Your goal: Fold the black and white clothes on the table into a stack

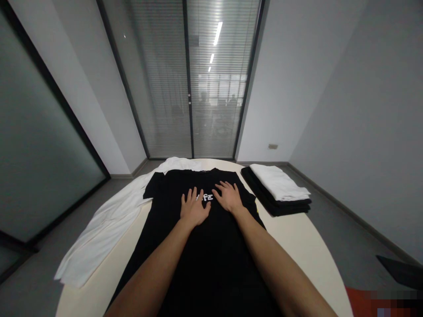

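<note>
A black T-shirt (211,251) lies spread out on the table, its neckline at the far end and a white printed mark on its chest. Flat on the chest rests my left hand (194,209), fingers spread, partly covering the print. My right hand (229,197) lies on the cloth just right of the print, its fingers apart too. Neither hand grips the fabric. My right forearm crosses the shirt's right side, and the near end of the shirt runs out of view at the bottom.
A white garment (109,224) drapes over the left edge of the pale rounded table (307,246). Folded clothes, a white one (280,182) on black ones (269,204), are stacked at the right. Beyond stand glass doors with blinds (214,119). Something red (360,301) shows at lower right.
</note>
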The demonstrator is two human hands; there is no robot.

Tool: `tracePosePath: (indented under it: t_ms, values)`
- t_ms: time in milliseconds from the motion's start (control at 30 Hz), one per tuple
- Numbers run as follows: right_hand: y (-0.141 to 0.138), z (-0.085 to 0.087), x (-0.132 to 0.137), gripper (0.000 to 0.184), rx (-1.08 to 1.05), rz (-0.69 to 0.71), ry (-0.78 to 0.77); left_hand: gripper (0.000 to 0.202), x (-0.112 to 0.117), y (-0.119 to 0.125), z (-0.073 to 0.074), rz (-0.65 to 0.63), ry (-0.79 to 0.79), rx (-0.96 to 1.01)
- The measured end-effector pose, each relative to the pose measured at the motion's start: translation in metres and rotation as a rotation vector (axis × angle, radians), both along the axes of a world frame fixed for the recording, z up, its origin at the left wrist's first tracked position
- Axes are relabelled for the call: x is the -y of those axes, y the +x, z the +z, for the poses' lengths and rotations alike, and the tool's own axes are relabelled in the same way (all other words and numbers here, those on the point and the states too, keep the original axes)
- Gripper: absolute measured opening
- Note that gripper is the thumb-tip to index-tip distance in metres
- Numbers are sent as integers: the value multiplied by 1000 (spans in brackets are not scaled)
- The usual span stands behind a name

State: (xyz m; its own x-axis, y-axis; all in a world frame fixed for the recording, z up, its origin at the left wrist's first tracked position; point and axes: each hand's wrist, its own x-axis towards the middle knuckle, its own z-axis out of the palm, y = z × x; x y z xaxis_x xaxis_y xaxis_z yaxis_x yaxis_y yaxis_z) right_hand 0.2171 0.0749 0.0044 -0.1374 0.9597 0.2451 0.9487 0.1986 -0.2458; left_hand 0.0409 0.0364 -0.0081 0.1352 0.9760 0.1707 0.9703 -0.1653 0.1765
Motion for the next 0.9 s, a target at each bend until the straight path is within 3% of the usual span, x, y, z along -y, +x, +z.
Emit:
tracePosePath:
  t_ms: [67,167,233,300,667,767,900]
  values:
    - [6,1,0,48,17,-61,80,68,1,-1,1,-21,-3,-5]
    - [21,5,0,50,24,-297,152,65,3,-5,4,-130,-9,-10]
    - [34,7,0,52,15,-433,134,62,5,-7,6,-221,-23,-11]
    - [44,9,0,50,9,-484,84,61,5,-7,7,-270,-40,-12]
    - [68,18,-23,35,-192,-403,-189,63,5,-7,10,-276,-62,4]
    - [76,22,-35,42,-216,-386,-226,63,6,-7,11,-257,-57,8]
    - [84,26,-43,65,-225,-356,-251,63,7,-7,10,-267,-49,11]
